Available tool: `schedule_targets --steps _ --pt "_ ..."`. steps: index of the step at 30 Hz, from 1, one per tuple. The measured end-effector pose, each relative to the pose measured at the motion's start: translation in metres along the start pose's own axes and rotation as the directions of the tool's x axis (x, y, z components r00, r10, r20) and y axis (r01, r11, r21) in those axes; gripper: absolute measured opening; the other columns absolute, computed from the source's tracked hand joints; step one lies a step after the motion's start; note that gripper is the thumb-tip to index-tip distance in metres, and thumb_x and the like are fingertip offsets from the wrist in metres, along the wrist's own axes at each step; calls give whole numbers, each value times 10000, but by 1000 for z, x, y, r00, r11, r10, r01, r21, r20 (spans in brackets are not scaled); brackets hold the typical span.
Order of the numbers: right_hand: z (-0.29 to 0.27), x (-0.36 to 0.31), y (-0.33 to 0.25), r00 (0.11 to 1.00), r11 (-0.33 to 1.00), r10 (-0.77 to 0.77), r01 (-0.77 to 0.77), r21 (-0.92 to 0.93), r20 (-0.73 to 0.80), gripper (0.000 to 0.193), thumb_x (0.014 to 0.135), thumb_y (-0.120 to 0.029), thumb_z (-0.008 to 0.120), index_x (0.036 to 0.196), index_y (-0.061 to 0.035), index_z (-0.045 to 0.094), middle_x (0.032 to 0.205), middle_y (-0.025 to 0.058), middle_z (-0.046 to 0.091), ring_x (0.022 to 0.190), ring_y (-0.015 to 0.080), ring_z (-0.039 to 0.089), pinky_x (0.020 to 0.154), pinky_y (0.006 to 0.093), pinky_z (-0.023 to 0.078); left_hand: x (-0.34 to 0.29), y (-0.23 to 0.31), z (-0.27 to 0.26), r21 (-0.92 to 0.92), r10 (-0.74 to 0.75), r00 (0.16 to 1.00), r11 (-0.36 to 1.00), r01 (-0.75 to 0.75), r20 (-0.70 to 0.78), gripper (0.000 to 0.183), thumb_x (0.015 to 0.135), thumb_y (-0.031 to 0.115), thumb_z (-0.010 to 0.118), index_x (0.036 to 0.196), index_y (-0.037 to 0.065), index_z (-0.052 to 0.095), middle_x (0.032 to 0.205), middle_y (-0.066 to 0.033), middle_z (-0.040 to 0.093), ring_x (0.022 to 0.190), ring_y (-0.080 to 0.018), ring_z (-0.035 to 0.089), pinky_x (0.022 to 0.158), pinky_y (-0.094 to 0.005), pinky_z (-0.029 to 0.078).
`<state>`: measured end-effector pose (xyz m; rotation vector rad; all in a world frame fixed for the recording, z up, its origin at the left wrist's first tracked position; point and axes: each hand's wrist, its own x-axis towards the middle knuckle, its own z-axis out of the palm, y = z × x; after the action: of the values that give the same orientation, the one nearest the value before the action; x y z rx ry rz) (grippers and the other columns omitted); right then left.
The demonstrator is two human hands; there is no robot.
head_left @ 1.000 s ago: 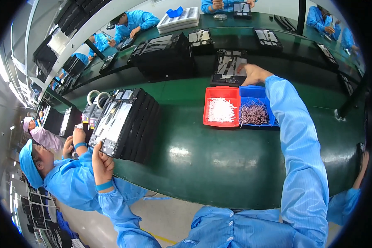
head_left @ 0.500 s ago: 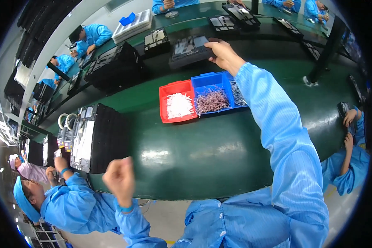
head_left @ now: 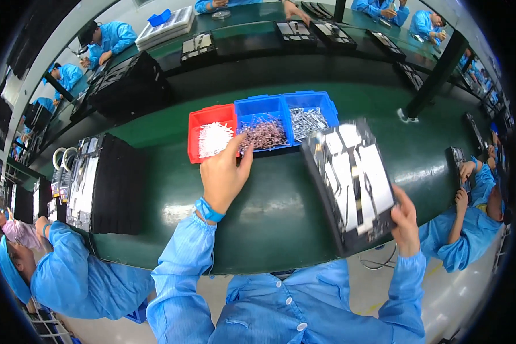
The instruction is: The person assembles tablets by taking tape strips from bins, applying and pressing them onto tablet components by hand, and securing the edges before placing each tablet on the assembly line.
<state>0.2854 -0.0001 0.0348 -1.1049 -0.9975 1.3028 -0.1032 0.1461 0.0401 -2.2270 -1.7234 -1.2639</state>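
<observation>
My right hand [head_left: 407, 222] grips the right edge of a black tray [head_left: 350, 186], which is tilted and slightly blurred over the right of the green table. White and silver pieces show on its face. My left hand [head_left: 222, 176], with a blue band at the wrist, reaches to the front of the middle bin, thumb and forefinger apart and nothing visible between them. That blue bin [head_left: 258, 106] holds small copper-brown pins [head_left: 264, 133]. To its left, a red bin [head_left: 196, 135] contains thin white pieces [head_left: 214, 139]; another blue bin [head_left: 329, 106] on the right holds silver pins [head_left: 308, 123].
A tall stack of black trays [head_left: 117, 186] stands at the left, beside a co-worker in blue [head_left: 92, 269]. Behind the bins runs a dark belt [head_left: 241, 74], with more trays [head_left: 199, 47] along it. A dark post [head_left: 436, 74] rises at the right.
My right hand has come back from the belt with a black tray, now on the near right. My left hand has moved forward to the bins, its fingers opened from a closed shape.
</observation>
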Motion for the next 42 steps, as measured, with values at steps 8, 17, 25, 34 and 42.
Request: schedule_targets --steps 8,17,25,34,42 --pt "24 -77 16 984 990 141 -139 23 -113 631 919 -183 659 1426 13 339 1173 143 641 1052 178 621 904 284 486 20 13 27 240 -79 996 969 65 47 185 826 257 686 950 120 689 637 -145 657 595 -323 663 525 -414 507" --pt "32 -79 26 966 967 252 -253 30 54 615 922 -11 605 1442 -3 277 1164 164 634 1026 165 617 878 281 486 22 14 32 342 -81 997 937 79 -8 156 833 247 653 881 106 698 599 -165 646 558 -349 653 528 -445 516" --pt "35 -83 23 963 959 259 -247 -137 77 644 921 -68 628 1446 11 264 1049 134 658 908 145 639 764 269 510 28 11 28 122 -120 992 985 124 -41 124 841 216 687 851 92 691 518 -110 558 448 -274 566 446 -396 420" --pt "33 -51 -14 983 590 141 11 -807 117 475 858 -217 719 1229 35 560 742 163 672 557 228 659 496 320 486 10 13 22 -445 -235 955 886 132 -184 118 911 109 672 903 -6 695 545 65 405 508 -17 339 450 -231 230" --pt "55 47 -12 966 473 -205 240 -848 160 481 909 -294 643 1287 -18 531 1229 203 548 781 326 675 677 385 532 -94 83 -7 -691 -311 787 376 617 533 112 933 89 633 982 -7 664 1212 -153 603 1036 -166 603 904 -300 500"
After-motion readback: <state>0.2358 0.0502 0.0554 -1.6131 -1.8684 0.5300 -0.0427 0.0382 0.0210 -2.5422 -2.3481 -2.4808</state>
